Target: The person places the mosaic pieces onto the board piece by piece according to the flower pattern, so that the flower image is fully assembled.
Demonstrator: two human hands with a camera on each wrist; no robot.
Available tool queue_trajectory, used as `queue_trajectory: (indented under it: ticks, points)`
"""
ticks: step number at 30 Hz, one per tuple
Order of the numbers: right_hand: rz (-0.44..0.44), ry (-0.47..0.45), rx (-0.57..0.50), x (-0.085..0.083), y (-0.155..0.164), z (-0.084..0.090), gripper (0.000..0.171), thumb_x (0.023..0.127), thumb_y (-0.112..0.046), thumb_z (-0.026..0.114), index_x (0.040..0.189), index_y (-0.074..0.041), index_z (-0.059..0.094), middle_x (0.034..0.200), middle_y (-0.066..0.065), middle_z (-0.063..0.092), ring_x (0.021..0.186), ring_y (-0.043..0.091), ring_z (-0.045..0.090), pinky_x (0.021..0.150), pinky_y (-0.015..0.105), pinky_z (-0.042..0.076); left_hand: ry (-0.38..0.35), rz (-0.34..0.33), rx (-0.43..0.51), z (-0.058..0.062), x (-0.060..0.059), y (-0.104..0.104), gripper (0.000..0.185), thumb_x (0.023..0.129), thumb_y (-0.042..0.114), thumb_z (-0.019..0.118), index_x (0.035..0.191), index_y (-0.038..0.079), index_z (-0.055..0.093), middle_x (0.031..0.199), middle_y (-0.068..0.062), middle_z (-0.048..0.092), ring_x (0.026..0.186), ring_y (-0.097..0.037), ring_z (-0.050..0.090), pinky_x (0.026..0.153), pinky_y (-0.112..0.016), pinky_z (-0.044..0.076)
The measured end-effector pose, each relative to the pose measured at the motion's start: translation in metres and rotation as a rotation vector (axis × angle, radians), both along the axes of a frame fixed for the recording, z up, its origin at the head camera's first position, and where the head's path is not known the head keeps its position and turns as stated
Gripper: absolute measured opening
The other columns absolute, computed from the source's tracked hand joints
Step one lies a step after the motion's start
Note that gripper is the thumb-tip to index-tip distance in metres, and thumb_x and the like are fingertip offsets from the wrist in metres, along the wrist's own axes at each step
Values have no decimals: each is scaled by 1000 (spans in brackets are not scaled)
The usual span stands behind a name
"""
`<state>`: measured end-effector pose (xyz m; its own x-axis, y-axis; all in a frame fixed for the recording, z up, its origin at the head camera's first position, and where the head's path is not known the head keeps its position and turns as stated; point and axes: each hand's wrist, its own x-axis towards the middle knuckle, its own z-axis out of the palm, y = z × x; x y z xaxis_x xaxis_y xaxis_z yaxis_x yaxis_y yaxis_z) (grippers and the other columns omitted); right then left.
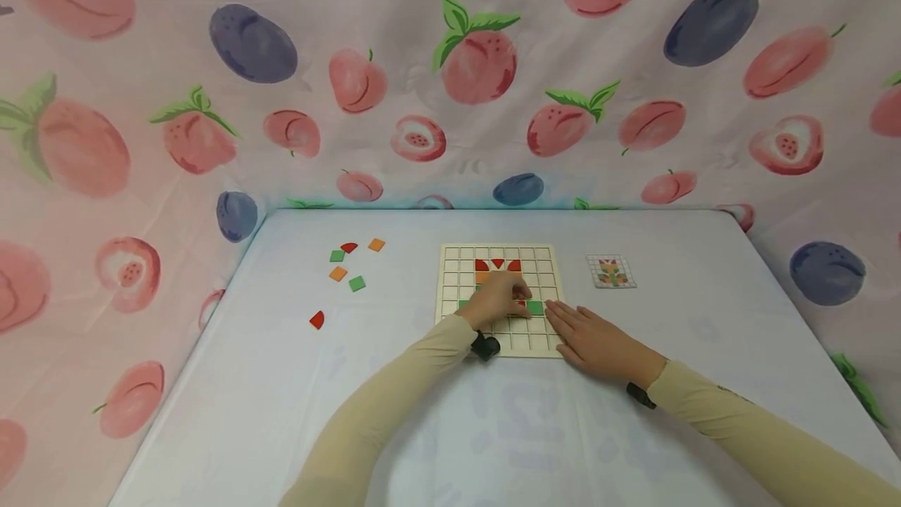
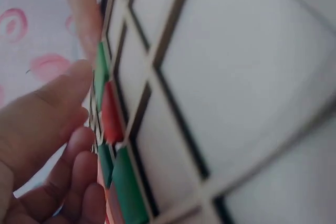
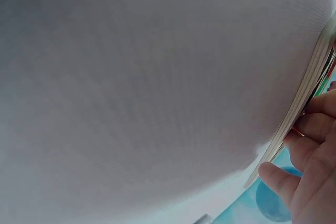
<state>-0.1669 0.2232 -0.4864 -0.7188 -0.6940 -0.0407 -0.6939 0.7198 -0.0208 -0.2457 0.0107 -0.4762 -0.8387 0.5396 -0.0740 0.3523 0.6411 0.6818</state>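
Note:
A square gridded board (image 1: 510, 346) lies on the table with coloured tiles set in its cells. My left hand (image 1: 498, 297) reaches over its middle, thumb and forefinger apart, with nothing visible between them. Beside those fingertips sits a green square tile (image 1: 535, 308); the left wrist view shows a red tile (image 2: 111, 113) in the grid near the thumb. Along the board's top are red pieces (image 1: 515, 265), with an orange tile (image 1: 482, 278) below, partly covered by the hand. My right hand (image 1: 594, 341) lies flat, fingers extended at the board's right edge (image 3: 294, 114).
Loose tiles lie to the left: green squares (image 1: 357, 283), orange squares (image 1: 376, 245) and red quarter-round pieces (image 1: 317, 320). A small pattern card (image 1: 611, 271) lies right of the board. A fruit-print cloth (image 1: 436, 84) hangs behind the white table (image 1: 211, 429).

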Motion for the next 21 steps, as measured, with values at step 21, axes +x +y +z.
queue_trajectory:
  ticks: [21]
  points:
    - [-16, -19, 3, 1, -1, 0, 59, 97, -32, 47, 143, 2, 34, 150, 17, 33, 138, 31, 34, 106, 51, 37, -121, -18, 273, 32, -11, -114, 32, 84, 15, 70, 114, 4, 67, 110, -14, 68, 88, -12, 62, 80, -24, 51]
